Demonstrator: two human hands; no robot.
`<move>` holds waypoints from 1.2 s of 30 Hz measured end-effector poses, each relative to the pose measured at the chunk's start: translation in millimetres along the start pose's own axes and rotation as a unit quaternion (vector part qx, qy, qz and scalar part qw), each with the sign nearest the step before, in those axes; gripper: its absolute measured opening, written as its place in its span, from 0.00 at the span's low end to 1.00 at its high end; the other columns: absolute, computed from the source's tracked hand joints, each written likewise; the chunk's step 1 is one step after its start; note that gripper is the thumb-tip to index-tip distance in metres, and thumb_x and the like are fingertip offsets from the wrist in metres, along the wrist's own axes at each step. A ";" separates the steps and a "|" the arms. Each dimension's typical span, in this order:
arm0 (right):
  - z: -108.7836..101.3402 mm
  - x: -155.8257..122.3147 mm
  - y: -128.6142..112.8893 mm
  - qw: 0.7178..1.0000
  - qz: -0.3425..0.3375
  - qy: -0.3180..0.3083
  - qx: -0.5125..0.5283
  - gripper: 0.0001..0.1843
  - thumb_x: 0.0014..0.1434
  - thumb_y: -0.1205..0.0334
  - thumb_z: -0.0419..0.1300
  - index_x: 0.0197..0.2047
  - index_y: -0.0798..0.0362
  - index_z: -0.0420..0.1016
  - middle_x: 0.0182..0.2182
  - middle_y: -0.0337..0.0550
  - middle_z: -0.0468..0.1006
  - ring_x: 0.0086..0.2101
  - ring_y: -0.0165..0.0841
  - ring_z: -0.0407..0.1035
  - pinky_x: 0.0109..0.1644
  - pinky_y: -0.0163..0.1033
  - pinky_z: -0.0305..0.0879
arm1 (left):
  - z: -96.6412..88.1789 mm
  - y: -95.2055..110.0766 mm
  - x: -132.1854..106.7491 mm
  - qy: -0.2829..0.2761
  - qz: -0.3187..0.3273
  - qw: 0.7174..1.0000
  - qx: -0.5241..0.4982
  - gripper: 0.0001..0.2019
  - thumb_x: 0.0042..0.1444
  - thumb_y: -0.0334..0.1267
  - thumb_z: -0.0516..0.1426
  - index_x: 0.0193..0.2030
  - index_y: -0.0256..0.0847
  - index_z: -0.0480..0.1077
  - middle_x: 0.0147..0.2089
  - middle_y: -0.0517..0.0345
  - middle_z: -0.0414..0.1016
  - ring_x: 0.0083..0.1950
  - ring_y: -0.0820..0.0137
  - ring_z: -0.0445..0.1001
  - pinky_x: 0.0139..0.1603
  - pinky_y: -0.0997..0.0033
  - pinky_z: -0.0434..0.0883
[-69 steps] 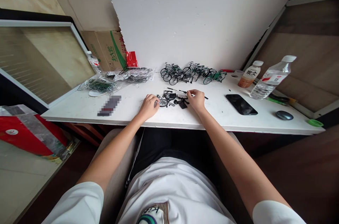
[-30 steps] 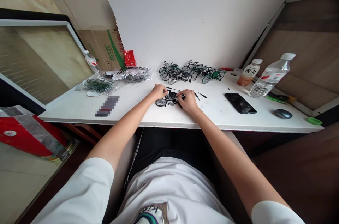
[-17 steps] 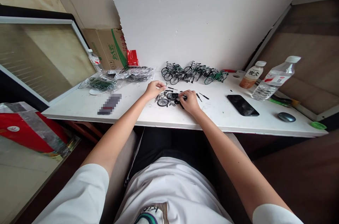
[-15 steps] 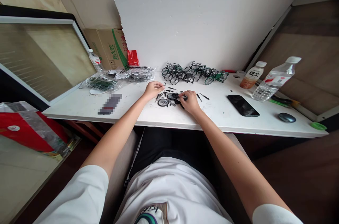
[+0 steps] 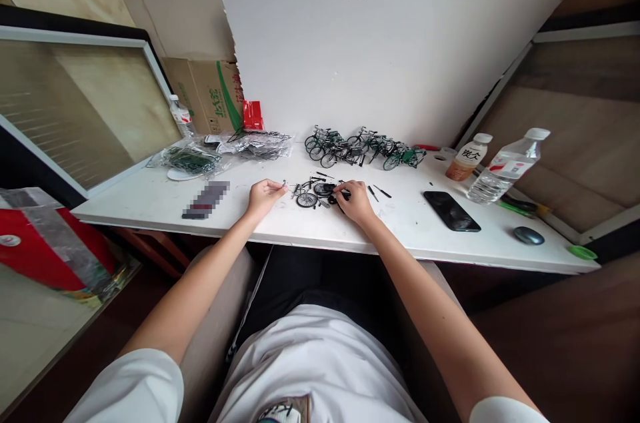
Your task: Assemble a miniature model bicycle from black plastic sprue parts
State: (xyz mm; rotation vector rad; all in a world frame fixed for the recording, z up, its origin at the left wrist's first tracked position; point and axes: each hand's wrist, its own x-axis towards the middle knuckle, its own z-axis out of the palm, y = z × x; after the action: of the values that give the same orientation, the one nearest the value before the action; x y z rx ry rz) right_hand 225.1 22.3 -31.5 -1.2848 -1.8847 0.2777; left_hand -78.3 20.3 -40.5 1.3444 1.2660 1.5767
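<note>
- Pinching is seen at the left hand (image 5: 263,195): thumb and forefinger are pressed together on a small dark part (image 5: 283,183), too small to be identified, which is held just left of the loose wheel (image 5: 307,200).
- The right hand (image 5: 354,200) is curled just right of the wheel, with its fingertips closed on a black part (image 5: 334,195). This part lies at the edge of the pile of loose pieces (image 5: 317,186) directly behind the wheel.
- Compared with half a second ago, the left hand has been drawn back from behind the pile toward the near table edge, with the pinch kept. The right hand has stayed on the black part, and the wheel has not been moved.
- The wheel lies flat on a white table (image 5: 150,200).
- A row of finished model bicycles (image 5: 365,146) is stood well behind the wheel, in front of a white foam board (image 5: 380,56).
- Two thin rods (image 5: 379,192) are laid right of the wheel, beyond the right hand. Farther right are a black phone (image 5: 451,211), a tea bottle (image 5: 463,160), a water bottle (image 5: 503,168) and a mouse (image 5: 528,235).
- Clear bags of parts (image 5: 193,160) are heaped well left of the wheel and behind it, with a cardboard box (image 5: 210,96) behind them.
</note>
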 end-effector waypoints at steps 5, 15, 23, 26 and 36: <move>1.5 -2.1 -6.7 0.991 -0.127 -0.035 -0.008 0.11 0.66 0.59 0.65 0.47 0.51 0.87 0.48 0.52 0.82 0.54 0.49 0.66 0.64 0.55 0.62 | 2.7 0.8 0.5 0.006 0.040 0.999 0.037 0.22 0.40 0.47 0.77 0.35 0.36 0.76 0.38 0.47 0.83 0.38 0.65 0.80 0.46 0.63 0.77; 3.1 -6.5 -16.4 0.965 -0.223 -0.094 -0.098 0.10 0.70 0.58 0.66 0.47 0.49 0.90 0.49 0.53 0.81 0.53 0.48 0.64 0.60 0.52 0.63 | 3.6 2.3 -4.6 -0.032 0.062 0.995 0.069 0.22 0.46 0.48 0.75 0.42 0.35 0.82 0.47 0.40 0.86 0.40 0.62 0.81 0.45 0.62 0.77; 7.9 -11.0 -38.3 0.937 -0.244 -0.127 -0.216 0.10 0.73 0.64 0.61 0.43 0.54 0.85 0.42 0.53 0.80 0.51 0.48 0.63 0.53 0.50 0.60 | 17.5 13.7 -17.0 -0.053 0.041 0.998 0.001 0.26 0.38 0.49 0.79 0.37 0.36 0.78 0.37 0.48 0.84 0.38 0.64 0.81 0.44 0.63 0.78; 8.3 -11.7 -40.7 0.941 -0.240 -0.115 -0.210 0.10 0.73 0.63 0.60 0.42 0.53 0.83 0.42 0.54 0.81 0.53 0.49 0.63 0.56 0.51 0.60 | 27.0 27.1 -26.8 -0.080 0.000 0.995 -0.060 0.30 0.36 0.53 0.79 0.38 0.35 0.77 0.35 0.48 0.84 0.37 0.62 0.84 0.46 0.60 0.78; -10.8 -0.8 -76.0 0.922 -0.010 -0.031 0.386 0.23 0.64 0.38 0.68 0.43 0.51 0.81 0.36 0.45 0.84 0.39 0.38 0.78 0.48 0.45 0.75 | 38.1 84.9 -55.8 -0.136 -0.074 0.974 -0.164 0.29 0.43 0.55 0.78 0.40 0.35 0.76 0.44 0.42 0.87 0.41 0.60 0.87 0.49 0.61 0.79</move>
State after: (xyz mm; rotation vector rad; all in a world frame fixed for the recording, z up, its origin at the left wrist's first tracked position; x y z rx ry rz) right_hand 181.9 -15.7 19.3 -0.7124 -1.5734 0.9518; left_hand -22.1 -46.5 24.0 1.1772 0.8737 1.3728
